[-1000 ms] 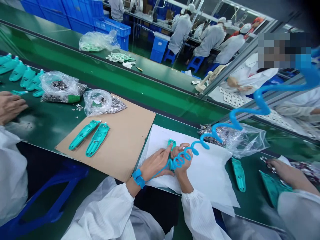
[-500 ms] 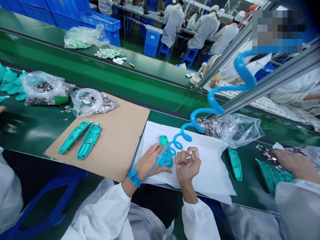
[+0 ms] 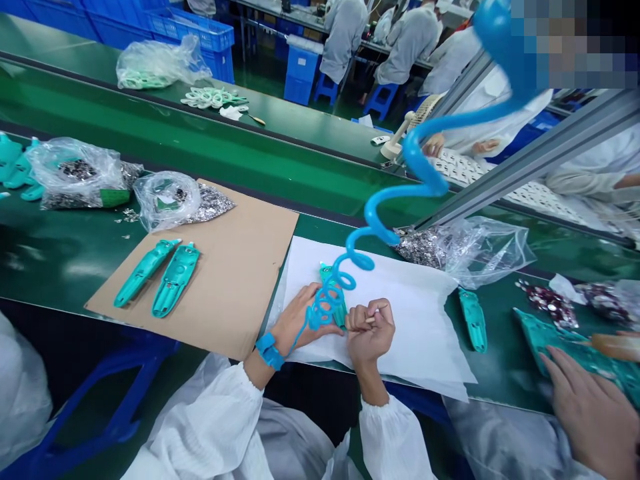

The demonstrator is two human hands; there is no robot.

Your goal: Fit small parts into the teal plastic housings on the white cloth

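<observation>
A teal plastic shell point(image 3: 341, 311) lies on the white paper point(image 3: 415, 300), partly hidden by my hand and the coiled cord. My left hand point(image 3: 300, 317) holds it from the left side, thumb toward its lower end. Around that wrist is a blue strap point(image 3: 270, 351), joined to a blue coiled cord point(image 3: 357, 257) that hangs in front of the view. Close by on the right, my right hand point(image 3: 370, 333) is closed in a fist around a thin pale stick point(image 3: 370, 319); only a short bit of it shows.
Two teal shells point(image 3: 176, 279) rest on brown cardboard point(image 3: 240, 267). Bags of small metal parts point(image 3: 215, 203) stand behind. One more shell point(image 3: 473, 320) lies right of the paper, near a co-worker's hand point(image 3: 593, 407) on a teal piece. A metal post point(image 3: 520, 167) rises at the right.
My right hand has shifted slightly left, toward the shell. My left hand stays on it. The co-worker's hand at right has moved down from the dark red parts to the teal piece.
</observation>
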